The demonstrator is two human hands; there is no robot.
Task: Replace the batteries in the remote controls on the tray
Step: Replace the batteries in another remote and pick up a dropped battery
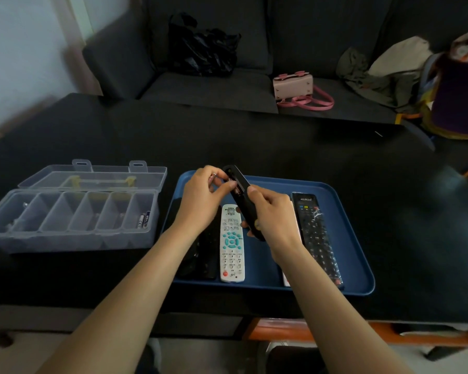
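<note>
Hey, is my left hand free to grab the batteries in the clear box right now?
Probably not yet: the left hand is busy at the black remote that the right hand grips. The box is open, batteries uncovered.

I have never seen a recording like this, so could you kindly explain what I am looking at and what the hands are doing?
There is no machine here: one camera worn on a person's head looks down at their bare hands. The right hand grips a black remote held above a blue tray. The left hand works with its fingertips at the remote's open battery bay. On the tray lie a white remote and a wrapped black remote. Left of the tray, an open clear organizer box holds batteries.
</note>
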